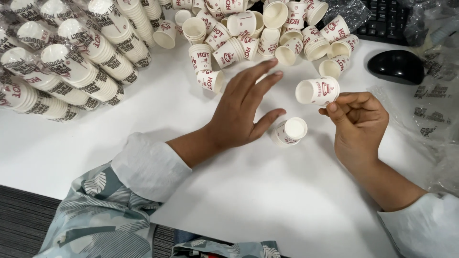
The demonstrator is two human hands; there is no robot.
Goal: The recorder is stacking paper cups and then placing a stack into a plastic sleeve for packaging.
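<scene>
Paper cup [317, 91], small and white with red print, lies sideways in the right hand [358, 125], pinched at its base; left hand [244, 111] hovers flat, fingers spread, holding nothing, perhaps brushing a second cup [289, 131] on the white table [267, 191]; loose cups [248, 33] and wrapped stacks [71, 62] crowd its far edge.

- Right hand [358, 122] pinches a small paper cup [317, 91], held on its side, mouth facing left
- Left hand [246, 107] spread flat, fingers toward the loose cup pile [258, 33]
- Second cup [289, 131] lies on the white table [267, 191] between the hands
- Wrapped cup stacks [67, 62] at left; black mouse [396, 66] at right
</scene>
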